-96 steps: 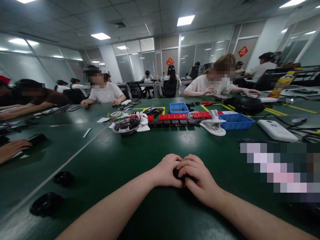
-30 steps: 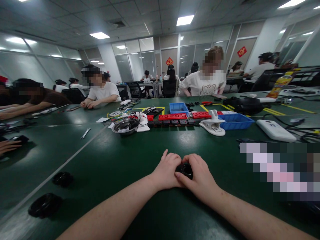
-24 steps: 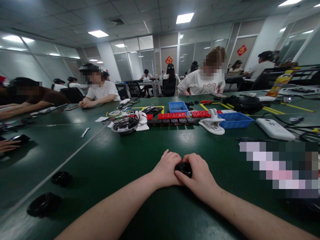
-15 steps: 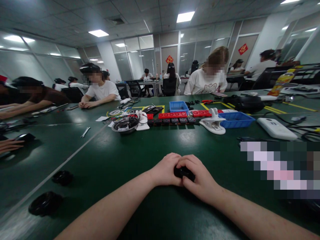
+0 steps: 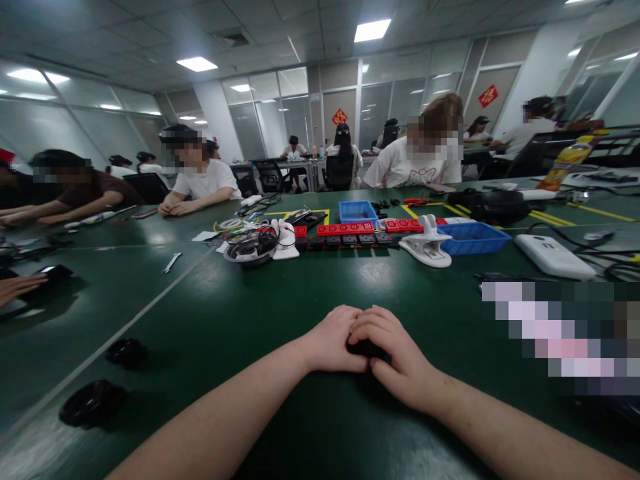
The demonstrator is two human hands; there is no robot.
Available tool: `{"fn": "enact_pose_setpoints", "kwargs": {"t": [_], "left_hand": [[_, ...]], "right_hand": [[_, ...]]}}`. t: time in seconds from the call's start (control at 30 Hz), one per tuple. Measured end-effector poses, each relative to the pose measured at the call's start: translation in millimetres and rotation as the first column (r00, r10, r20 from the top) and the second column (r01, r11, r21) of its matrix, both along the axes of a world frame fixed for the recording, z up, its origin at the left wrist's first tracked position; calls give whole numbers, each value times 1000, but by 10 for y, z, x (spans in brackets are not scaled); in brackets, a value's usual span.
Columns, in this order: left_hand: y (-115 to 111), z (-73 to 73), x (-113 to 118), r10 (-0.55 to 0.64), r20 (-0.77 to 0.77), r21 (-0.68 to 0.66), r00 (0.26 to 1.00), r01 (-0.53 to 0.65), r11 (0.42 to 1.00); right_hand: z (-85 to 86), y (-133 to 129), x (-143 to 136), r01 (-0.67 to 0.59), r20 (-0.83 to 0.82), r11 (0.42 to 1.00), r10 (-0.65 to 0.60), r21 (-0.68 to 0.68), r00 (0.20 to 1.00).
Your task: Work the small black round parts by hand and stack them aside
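Note:
Near the front middle of the green table (image 5: 280, 300), my left hand (image 5: 335, 339) and my right hand (image 5: 397, 353) meet around a black object (image 5: 369, 348). Both hands are closed on it, fingertips touching at the top. Fingers cover most of the object, so its full shape is hidden. Two round black parts lie to the left: a smaller one (image 5: 126, 352) and a larger one (image 5: 93, 403) closer to me.
Across the middle stand a metal bowl of cables (image 5: 250, 253), red sockets (image 5: 345, 229), a white clamp (image 5: 427, 247) and blue trays (image 5: 473, 239). A wrench (image 5: 171, 263) lies left, a white box (image 5: 554, 256) right. People sit around the tables.
My right hand's fingers have shifted slightly over the black object, covering more of it. My left hand has barely moved. The person across the table has leaned a little.

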State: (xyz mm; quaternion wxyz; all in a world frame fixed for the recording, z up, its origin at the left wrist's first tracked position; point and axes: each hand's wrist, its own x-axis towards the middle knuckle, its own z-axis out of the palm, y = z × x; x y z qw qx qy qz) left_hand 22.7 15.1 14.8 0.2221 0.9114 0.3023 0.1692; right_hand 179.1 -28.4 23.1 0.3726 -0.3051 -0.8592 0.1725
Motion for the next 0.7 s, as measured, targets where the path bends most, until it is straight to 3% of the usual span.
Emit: {"fn": "enact_pose_setpoints", "kwargs": {"t": [0.17, 0.33, 0.53, 0.7], "left_hand": [[-16, 14, 14, 44, 34, -19, 998, -44, 999], [-40, -12, 55, 77, -17, 0, 997, -77, 997], [-46, -73, 79, 114, -42, 82, 993, -111, 990], [-35, -39, 75, 95, -17, 76, 995, -94, 993]], "right_hand": [[-40, 8, -1, 224, -37, 974, -225, -14, 974], [-94, 40, -18, 381, 65, 924, -378, -43, 924], [-103, 40, -38, 456, 107, 888, -449, -57, 887], [-77, 49, -35, 418, 138, 905, -405, -81, 904]]}}
